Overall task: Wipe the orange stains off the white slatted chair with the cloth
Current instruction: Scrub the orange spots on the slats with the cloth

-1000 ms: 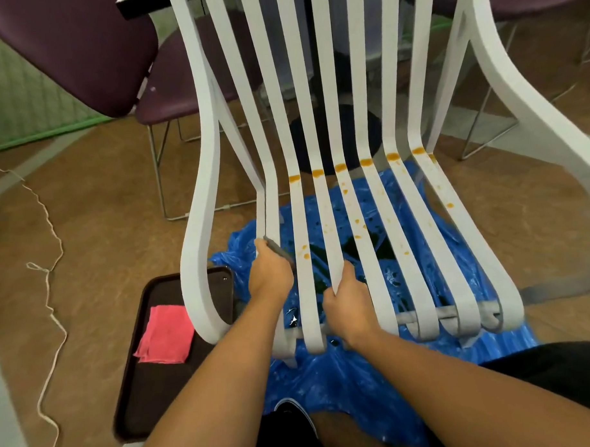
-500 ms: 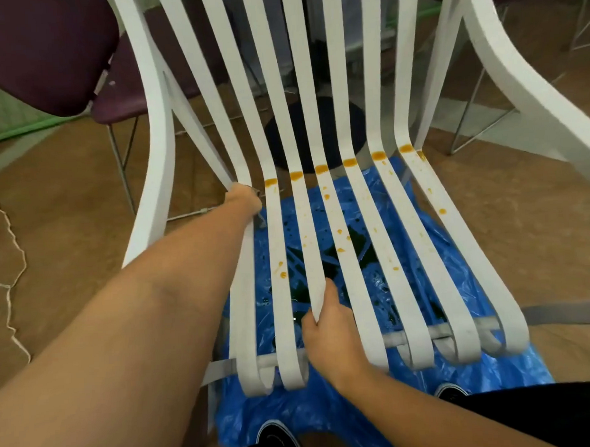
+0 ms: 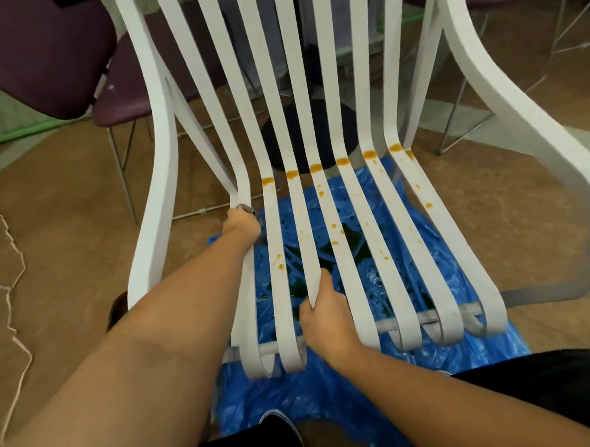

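The white slatted chair (image 3: 165,181) stands in front of me. Orange stains (image 3: 342,161) run in a row across the bend of its slats, and smaller drops (image 3: 334,235) dot the seat slats. The leftmost seat slat shows no stain. My left hand (image 3: 241,223) holds a small grey cloth (image 3: 247,208) against that slat, just below the bend; only an edge of the cloth shows above the fingers. My right hand (image 3: 325,314) grips the third slat near the seat's front, its fingers curled round the slat.
A blue plastic sheet (image 3: 326,396) lies on the brown floor under the chair. Purple chairs (image 3: 43,55) stand at the back left, and a black round base (image 3: 284,140) sits behind the slats. A white cord (image 3: 12,300) trails along the left floor. A dark tray edge (image 3: 116,309) shows beside my left arm.
My left hand slid the cloth up the leftmost slat from the seat's front to the bend, then back down a little. My right hand kept its grip on the slat.
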